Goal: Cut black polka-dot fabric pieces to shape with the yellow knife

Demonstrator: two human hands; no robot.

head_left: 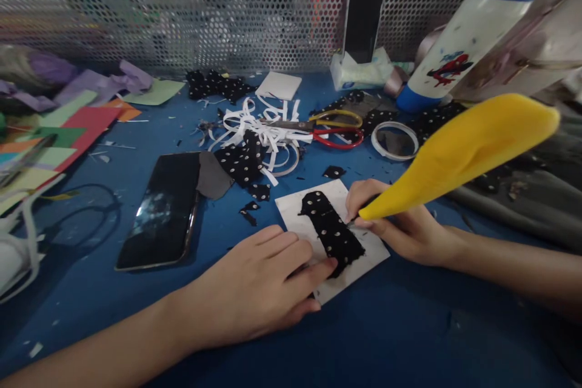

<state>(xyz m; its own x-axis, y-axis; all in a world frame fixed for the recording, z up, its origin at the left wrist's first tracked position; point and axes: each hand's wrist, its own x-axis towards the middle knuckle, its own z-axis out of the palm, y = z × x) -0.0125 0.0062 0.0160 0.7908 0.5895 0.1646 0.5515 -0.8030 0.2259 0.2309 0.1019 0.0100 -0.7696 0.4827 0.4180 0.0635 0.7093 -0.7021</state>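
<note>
A white square card (366,245) lies tilted on the blue table, with a black fabric strip (334,227) with light dots on top of it. My left hand (268,279) rests at the card's near left edge; its index fingertip touches the lower end of the fabric, and the other fingers are loosely bent. In my right hand (400,227), a pen with a big yellow topper (464,154) is pinched in the fingers. The topper leans up to the right. Its tip is at the card's right side, beside the fabric, partly hidden by the fingers.
Scissors (336,130) with yellow and red handles lie by white paper strips (254,121) and dotted fabric scraps (243,157). A phone (161,209) lies left; another phone (364,18) stands at the back. A tape roll (394,139) and a bottle (468,36) are right.
</note>
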